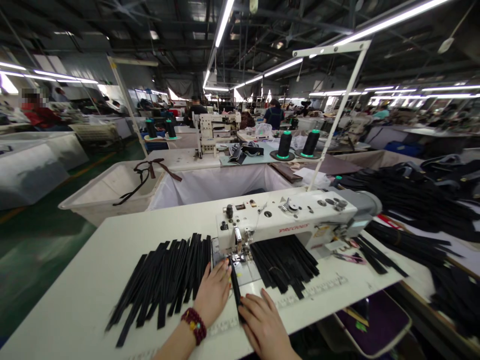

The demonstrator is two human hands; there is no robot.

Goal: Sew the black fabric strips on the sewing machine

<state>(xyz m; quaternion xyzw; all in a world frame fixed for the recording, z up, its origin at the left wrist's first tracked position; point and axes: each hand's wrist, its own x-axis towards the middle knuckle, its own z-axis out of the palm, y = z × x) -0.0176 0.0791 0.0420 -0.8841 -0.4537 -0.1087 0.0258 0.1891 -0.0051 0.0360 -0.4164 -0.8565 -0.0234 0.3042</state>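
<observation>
A narrow black fabric strip [235,285] runs lengthwise from the presser foot [240,255] of the white sewing machine [288,215] toward me. My left hand [214,287], with a dark red bead bracelet on the wrist, lies flat left of the strip. Its outstretched fingertips reach the strip's edge close to the foot. Nearer to me, my right hand [264,320] has its fingers curled over the strip's near end; the thumb is partly hidden. A spread pile of black strips [165,280] lies on the left of the table, and another pile [283,262] lies under the machine arm.
Pink-handled thread snips [350,257] and a few strips [375,255] lie right of the machine. Behind the table [75,300] stands a white-lined bin [221,182]. Black thread cones [285,145] stand farther back. Dark fabric pieces [412,195] are heaped at right. Several people work in the distance.
</observation>
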